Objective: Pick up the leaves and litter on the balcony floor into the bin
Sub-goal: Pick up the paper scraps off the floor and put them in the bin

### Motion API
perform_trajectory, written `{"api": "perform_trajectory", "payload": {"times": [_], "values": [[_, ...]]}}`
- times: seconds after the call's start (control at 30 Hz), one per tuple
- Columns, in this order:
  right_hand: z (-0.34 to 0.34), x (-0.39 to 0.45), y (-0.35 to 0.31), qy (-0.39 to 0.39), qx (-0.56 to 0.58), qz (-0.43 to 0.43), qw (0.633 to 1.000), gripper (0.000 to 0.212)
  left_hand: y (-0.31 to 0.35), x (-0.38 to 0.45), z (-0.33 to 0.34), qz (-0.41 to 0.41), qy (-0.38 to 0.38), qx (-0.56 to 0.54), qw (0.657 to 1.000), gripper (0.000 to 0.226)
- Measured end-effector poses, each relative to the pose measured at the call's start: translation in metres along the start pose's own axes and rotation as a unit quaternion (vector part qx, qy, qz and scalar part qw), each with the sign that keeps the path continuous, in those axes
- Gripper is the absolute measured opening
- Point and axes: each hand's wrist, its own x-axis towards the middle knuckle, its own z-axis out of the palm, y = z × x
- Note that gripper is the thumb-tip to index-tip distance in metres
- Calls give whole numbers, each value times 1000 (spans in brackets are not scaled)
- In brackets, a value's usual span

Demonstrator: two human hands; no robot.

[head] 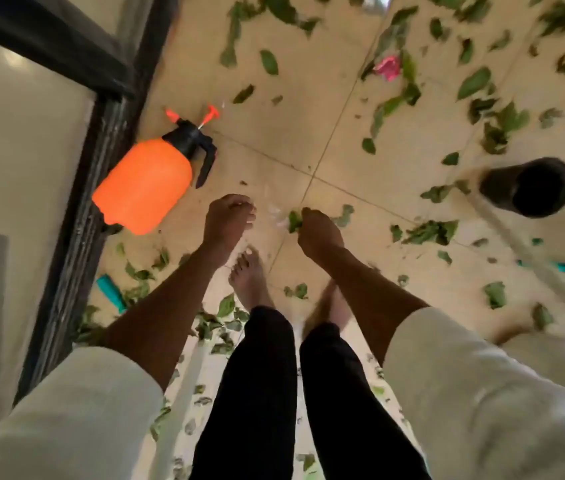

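Note:
Green leaves (430, 232) lie scattered over the beige tiled balcony floor (274, 140). My right hand (319, 233) reaches down and grips a small bunch of green leaves (295, 221) in curled fingers. My left hand (227, 216) hangs beside it with its fingers curled under; whether it holds anything is hidden. A dark round bin (530, 187) stands on the floor to the right of my hands. A pink scrap of litter (388, 67) lies farther ahead among the leaves.
An orange pressure sprayer (146, 183) lies on its side by the dark door frame (76, 216) at the left. A teal object (111, 297) lies near the frame. My bare feet (250, 282) stand just below my hands. A pale pole (516, 237) crosses at the right.

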Motion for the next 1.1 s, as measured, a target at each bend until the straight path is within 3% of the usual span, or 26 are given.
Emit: {"api": "perform_trajectory", "payload": {"times": [0.1, 0.2, 0.33, 0.4, 0.43, 0.5, 0.57, 0.63, 0.67, 0.8, 0.93, 1.0, 1.1], "values": [[37, 42, -17, 45, -79, -38, 995, 38, -18, 36, 1, -22, 0, -69, 997, 13], [64, 64, -24, 52, -166, -81, 981, 54, -34, 56, 1, -47, -5, -72, 996, 13], [73, 80, -19, 39, -155, -90, 983, 34, -40, 70, -2, -57, -18, -56, 997, 12], [64, 83, -26, 60, 11, 4, 998, 26, -34, 74, -5, -55, -24, -42, 997, 10], [56, 83, -30, 62, 118, 67, 989, 22, -30, 73, -6, -53, -19, -30, 998, 10], [29, 78, -44, 62, 340, 156, 925, 7, -14, 69, -5, -56, -3, 1, 998, 10], [-14, 65, -59, 65, 535, 183, 822, 11, 10, 60, -1, -93, -19, -10, 995, 30], [-59, 47, -71, 69, 632, 167, 754, 16, 39, 47, 5, -144, -75, -66, 985, 54], [-76, 39, -77, 65, 642, 158, 747, 15, 50, 41, 8, -160, -103, -93, 977, 59], [-141, 12, -86, 80, 549, 133, 821, 13, 108, 18, 34, -148, -179, -200, 952, 56], [-198, -6, -82, 100, 453, 98, 880, 25, 170, -6, 71, -87, -158, -148, 972, 34], [-226, -5, -69, 55, 471, 72, 878, 25, 196, -11, 86, -58, -120, -116, 984, 18], [-259, 12, -35, 25, 547, 91, 831, 19, 230, 1, 106, -41, -55, -94, 993, 9]]}}
